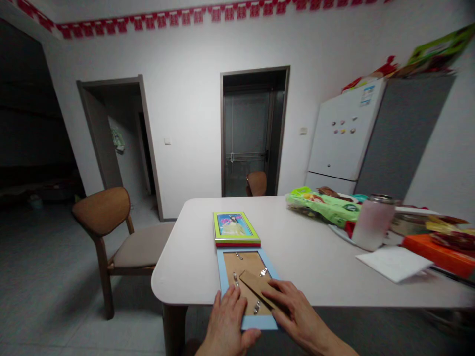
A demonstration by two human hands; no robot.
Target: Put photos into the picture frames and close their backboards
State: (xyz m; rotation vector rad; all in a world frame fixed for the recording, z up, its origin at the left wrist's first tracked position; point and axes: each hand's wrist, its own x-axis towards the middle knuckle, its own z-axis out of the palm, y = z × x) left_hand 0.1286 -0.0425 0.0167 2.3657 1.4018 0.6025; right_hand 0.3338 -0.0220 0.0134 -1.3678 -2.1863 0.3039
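A light-blue picture frame point(221, 269) lies face down at the table's near edge, its lower end jutting past that edge. Its brown backing board point(229, 262) has several metal clips around it. My left hand point(230, 316) rests on the frame's lower left part, fingers stretched over the backing and thumb apart. Over the backing slants a brown cardboard stand point(254, 284), with a dark gap under its side. My right hand point(293, 306) grips the stand's lower end. Touching the blue frame's far end is a stack of frames, a green one point(237, 241) with a picture on top and red below.
The white table point(297, 257) holds a green snack bag point(326, 207), a frosted bottle point(373, 222), a white sheet point(395, 263) and an orange box point(438, 253) on the right. A wooden chair point(102, 212) stands left; a white fridge point(341, 133) is behind.
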